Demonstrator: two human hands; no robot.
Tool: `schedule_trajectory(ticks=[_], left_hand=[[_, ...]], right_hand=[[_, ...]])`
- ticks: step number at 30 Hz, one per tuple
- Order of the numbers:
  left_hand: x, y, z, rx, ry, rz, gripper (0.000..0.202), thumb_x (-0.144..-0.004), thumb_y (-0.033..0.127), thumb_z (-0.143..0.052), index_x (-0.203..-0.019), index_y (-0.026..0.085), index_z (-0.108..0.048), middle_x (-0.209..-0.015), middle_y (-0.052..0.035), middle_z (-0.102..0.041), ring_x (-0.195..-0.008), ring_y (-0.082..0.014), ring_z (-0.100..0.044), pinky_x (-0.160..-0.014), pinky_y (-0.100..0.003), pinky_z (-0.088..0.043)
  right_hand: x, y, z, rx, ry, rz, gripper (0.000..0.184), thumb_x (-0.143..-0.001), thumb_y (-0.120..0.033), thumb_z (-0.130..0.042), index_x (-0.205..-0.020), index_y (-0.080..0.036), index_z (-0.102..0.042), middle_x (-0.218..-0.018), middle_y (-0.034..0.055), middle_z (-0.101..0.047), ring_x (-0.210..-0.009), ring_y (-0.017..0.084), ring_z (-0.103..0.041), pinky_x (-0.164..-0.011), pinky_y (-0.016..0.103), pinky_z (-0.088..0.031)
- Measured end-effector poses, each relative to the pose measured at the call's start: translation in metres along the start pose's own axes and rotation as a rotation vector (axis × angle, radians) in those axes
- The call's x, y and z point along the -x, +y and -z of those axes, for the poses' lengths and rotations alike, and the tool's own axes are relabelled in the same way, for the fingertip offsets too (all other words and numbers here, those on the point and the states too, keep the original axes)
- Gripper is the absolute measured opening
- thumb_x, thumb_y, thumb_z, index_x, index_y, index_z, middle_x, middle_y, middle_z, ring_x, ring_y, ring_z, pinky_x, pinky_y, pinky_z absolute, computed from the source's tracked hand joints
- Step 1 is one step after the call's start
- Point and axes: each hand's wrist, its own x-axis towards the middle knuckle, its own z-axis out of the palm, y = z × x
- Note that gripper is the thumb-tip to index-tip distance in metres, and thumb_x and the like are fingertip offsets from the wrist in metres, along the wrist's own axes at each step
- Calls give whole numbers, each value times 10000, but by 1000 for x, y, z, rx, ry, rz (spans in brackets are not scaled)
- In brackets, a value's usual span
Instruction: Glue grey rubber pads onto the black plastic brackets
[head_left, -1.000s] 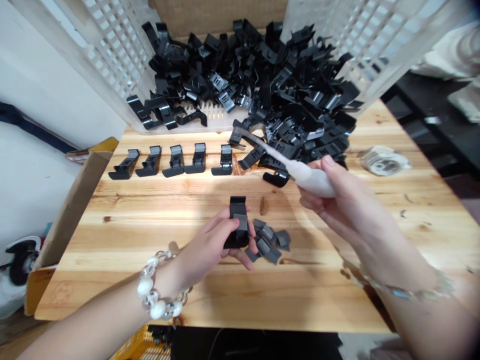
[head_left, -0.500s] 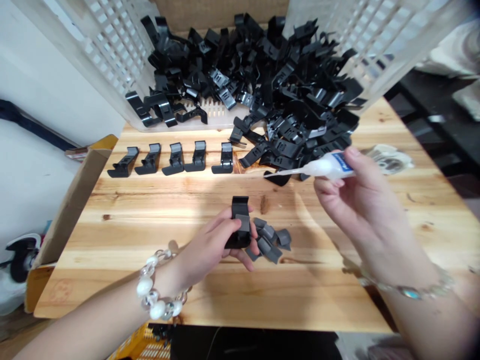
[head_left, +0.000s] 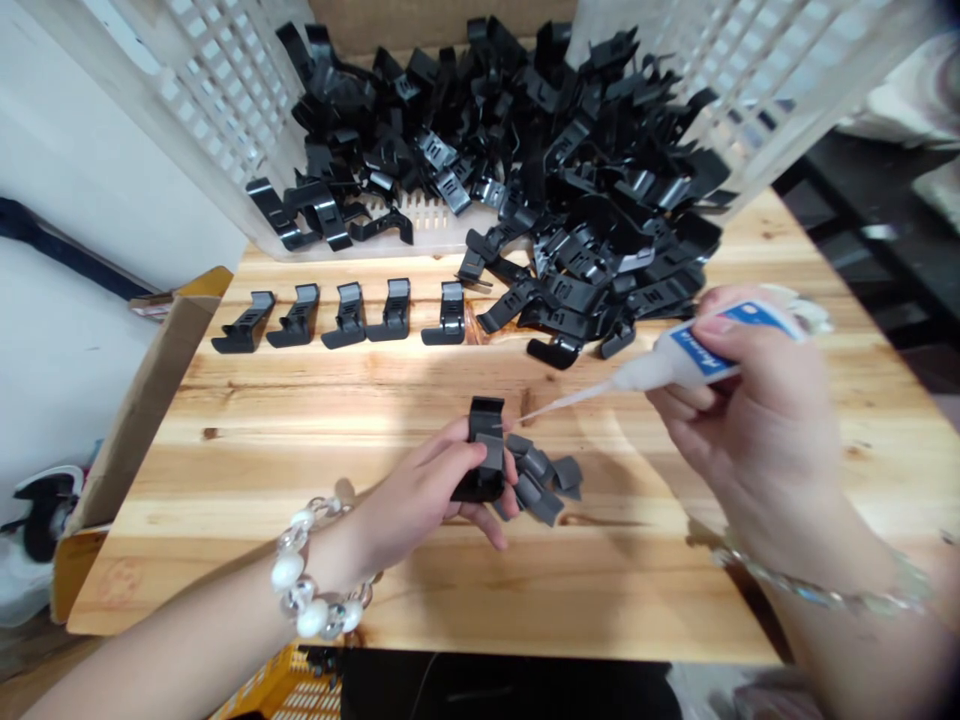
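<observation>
Black clip (head_left: 486, 413) and white bottle (head_left: 681, 357) held above a wooden table (head_left: 262, 520).
Left hand (head_left: 420, 487) is closed on the clip, thumb against the grey piece (head_left: 491, 452) on it; right hand (head_left: 765, 420) is wrapped around the bottle, nozzle (head_left: 577, 397) tip near the clip, contact not discernible. Loose grey pieces (head_left: 534, 490) lie just beside.

The right hand (head_left: 765, 430) hides part of the bottle (head_left: 677, 358)
</observation>
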Motion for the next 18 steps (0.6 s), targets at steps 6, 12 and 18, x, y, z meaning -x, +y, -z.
schedule_trajectory(ticks=[6, 12, 18], left_hand=[[1, 1, -2, -12, -25, 33, 281, -969, 194, -410, -1202, 148, -561, -889, -61, -605, -744, -164, -643, -547, -278, -603], [1, 1, 0, -16, -40, 29, 268, -968, 202, -411, -1187, 158, -560, -889, -61, -611, -755, -175, -647, -551, -289, -602], [1, 1, 0, -9, -41, 33, 274, -962, 227, -436, -1205, 157, -542, -883, -63, -613, -759, -185, -650, -554, -294, -599]], right_hand=[[0, 2, -1, 52, 7, 34, 206, -686, -48, -639, -769, -208, -539, -450, -94, -388, -349, 51, -268, -341, 186, -172], [0, 1, -1, 76, 1, 40, 207, -677, -55, -646, -763, -207, -533, -451, -91, -410, -347, 51, -277, -345, 185, -180], [0, 1, -1, 95, -2, 52, 211, -673, -56, -654, -759, -207, -534, -457, -90, -410, -346, 52, -294, -343, 186, -191]])
